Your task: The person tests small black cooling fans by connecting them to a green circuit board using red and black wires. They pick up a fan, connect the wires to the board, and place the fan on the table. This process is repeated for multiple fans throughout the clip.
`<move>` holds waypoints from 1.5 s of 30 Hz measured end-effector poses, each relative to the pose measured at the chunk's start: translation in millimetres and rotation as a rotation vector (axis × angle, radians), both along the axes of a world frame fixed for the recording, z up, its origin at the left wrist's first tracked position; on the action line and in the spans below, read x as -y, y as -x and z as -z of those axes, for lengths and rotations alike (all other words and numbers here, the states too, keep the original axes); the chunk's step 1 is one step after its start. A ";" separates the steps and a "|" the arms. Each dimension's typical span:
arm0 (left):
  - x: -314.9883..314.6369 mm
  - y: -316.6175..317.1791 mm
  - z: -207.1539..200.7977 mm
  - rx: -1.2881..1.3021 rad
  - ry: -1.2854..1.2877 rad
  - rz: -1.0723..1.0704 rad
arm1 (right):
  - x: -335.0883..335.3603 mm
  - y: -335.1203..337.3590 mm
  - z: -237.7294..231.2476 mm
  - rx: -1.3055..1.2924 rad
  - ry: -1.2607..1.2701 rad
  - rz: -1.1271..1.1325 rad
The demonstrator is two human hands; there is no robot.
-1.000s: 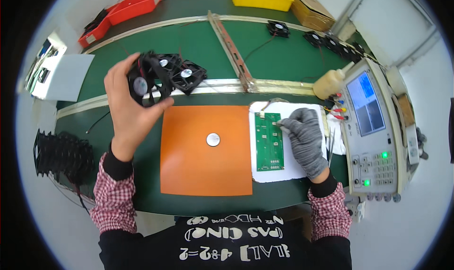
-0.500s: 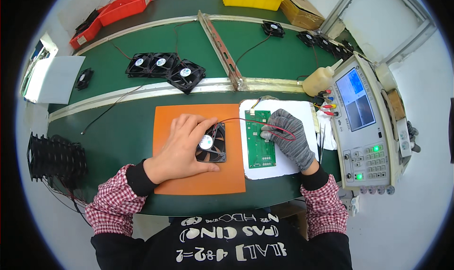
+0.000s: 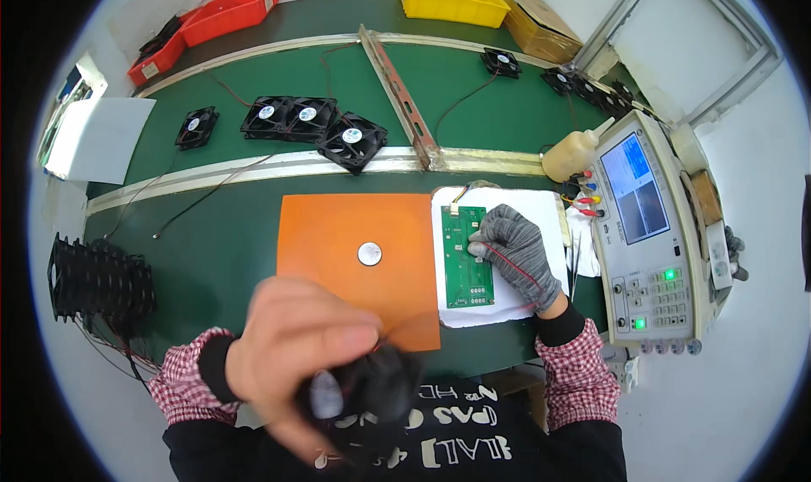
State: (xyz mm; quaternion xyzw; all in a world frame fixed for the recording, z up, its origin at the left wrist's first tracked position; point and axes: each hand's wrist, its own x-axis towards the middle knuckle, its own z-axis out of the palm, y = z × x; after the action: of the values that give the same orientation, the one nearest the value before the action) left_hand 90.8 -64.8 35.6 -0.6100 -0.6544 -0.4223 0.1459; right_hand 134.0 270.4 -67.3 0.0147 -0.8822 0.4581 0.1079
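Now grasping a fan (image 3: 376, 389) in the left hand (image 3: 291, 338) near the orange mat (image 3: 397, 288), pinching a red wire (image 3: 512, 266) over the green board (image 3: 467, 279) with the right hand (image 3: 522, 250), perhaps risking snapping it by overstretching.

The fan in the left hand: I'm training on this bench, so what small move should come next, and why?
Probably hold the fan still with the left hand: both look blurred, while the gloved right hand is at the green board, a red wire lying over it. If that wire belongs to this fan, a tug might shift it.
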 end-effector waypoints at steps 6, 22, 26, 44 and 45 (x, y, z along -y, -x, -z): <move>20.1 7.0 -14.7 1.405 0.407 0.311 | 3.4 1.5 1.4 -0.021 0.052 0.000; -129.5 104.0 22.0 -0.292 -0.179 -0.382 | 4.1 -8.5 4.5 -0.159 0.154 0.148; -141.8 145.4 81.0 -0.295 0.268 -0.606 | 5.0 -9.4 -8.9 -0.271 0.104 0.226; -2.3 94.1 48.5 -0.421 -0.032 -0.775 | 2.6 -5.3 -19.0 -0.317 -0.613 0.168; -2.3 86.1 51.2 -0.414 -0.038 -0.777 | 0.1 -6.5 -15.7 -0.220 -0.385 0.152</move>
State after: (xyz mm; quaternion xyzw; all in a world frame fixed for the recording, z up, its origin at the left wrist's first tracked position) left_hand 4.6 -62.5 -15.6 -0.3876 -0.7842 -0.2171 0.4332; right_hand 140.4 270.3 -51.6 0.0186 -0.9348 0.2677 0.2328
